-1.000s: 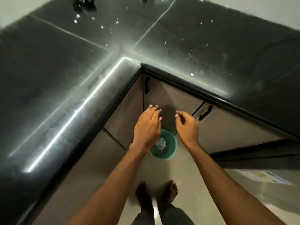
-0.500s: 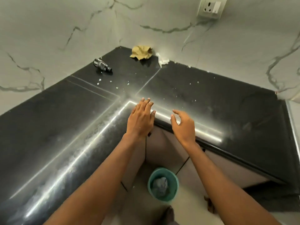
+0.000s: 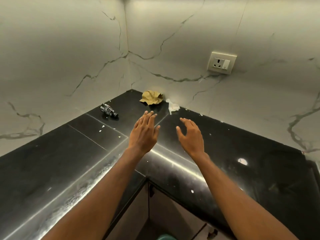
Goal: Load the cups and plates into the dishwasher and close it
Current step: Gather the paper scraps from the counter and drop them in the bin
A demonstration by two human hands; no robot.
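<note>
Both hands reach out empty above a black L-shaped counter (image 3: 52,167) in a kitchen corner: the left hand (image 3: 144,134) flat with fingers together and extended, palm down; the right hand (image 3: 191,135) spread wide, fingers loosely curled, gripping nothing. Neither cups, plates nor a dishwasher appear anywhere in the head view, so where they are cannot be told. Toward the back corner of the counter lie a small dark bottle (image 3: 109,110) on its side, a crumpled yellow-brown cloth (image 3: 152,97) against the marble-veined wall (image 3: 69,49), and a scrap of white paper (image 3: 172,106) just right of the cloth. White flecks dot the dark surface. A socket and switch plate (image 3: 222,62) is mounted on the right-hand wall. Below the counter's inner corner, cabinet doors (image 3: 166,213) stand shut.
</note>
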